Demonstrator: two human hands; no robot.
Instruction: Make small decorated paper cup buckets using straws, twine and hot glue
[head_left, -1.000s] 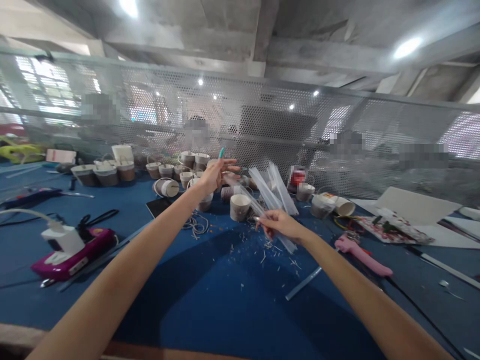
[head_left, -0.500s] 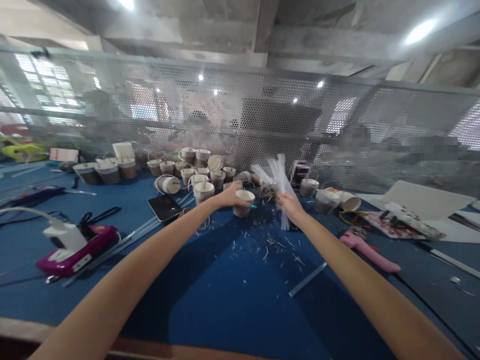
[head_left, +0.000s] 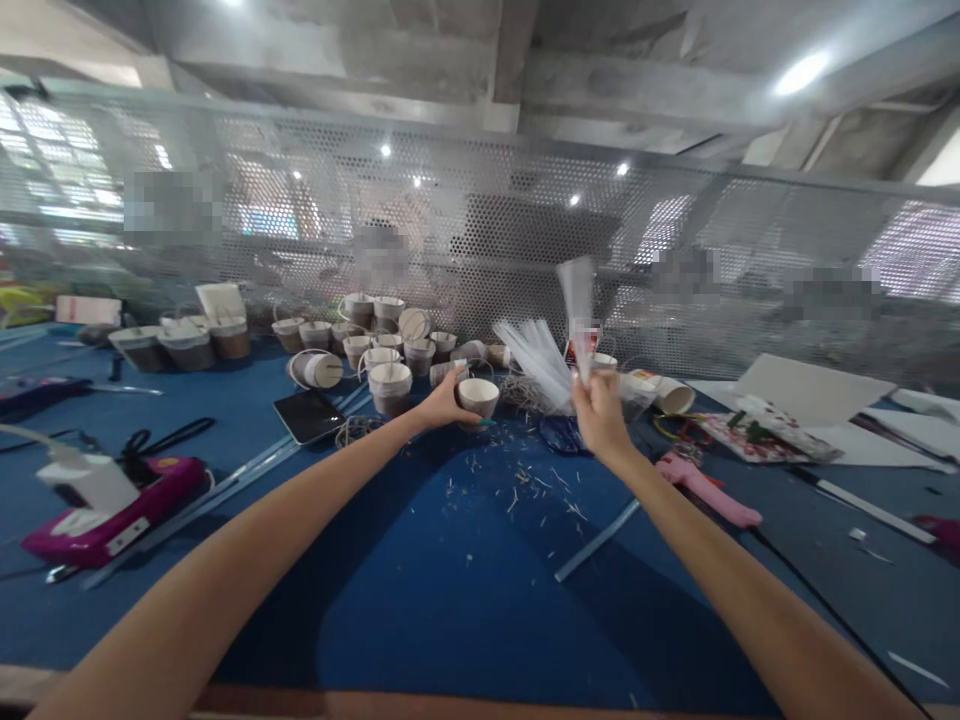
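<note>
My left hand (head_left: 442,402) grips the left side of a small cream-and-grey bucket (head_left: 480,398), which stands on the blue table. Its wire handle shows faintly. My right hand (head_left: 600,408) is closed round the lower end of a blurred bunch of translucent white sticks (head_left: 577,295), held upright. Just left of that hand, a fan of similar translucent sticks (head_left: 536,360) leans to the upper left. A tangle of thin twig-like strands (head_left: 521,395) lies behind the bucket. Beneath the sticks is a dark blue item (head_left: 564,435).
Several small buckets (head_left: 390,385) crowd the back left, one on its side. A black phone (head_left: 307,415) and a magenta power strip (head_left: 112,515) lie left. On the right are a pink glue gun (head_left: 709,488) with its cord and white sheets (head_left: 810,390). Scraps litter the middle.
My right hand has lifted one bunch of sticks up, apart from the leaning fan. My left hand stays on the bucket. The whole view has shifted slightly to the right.
</note>
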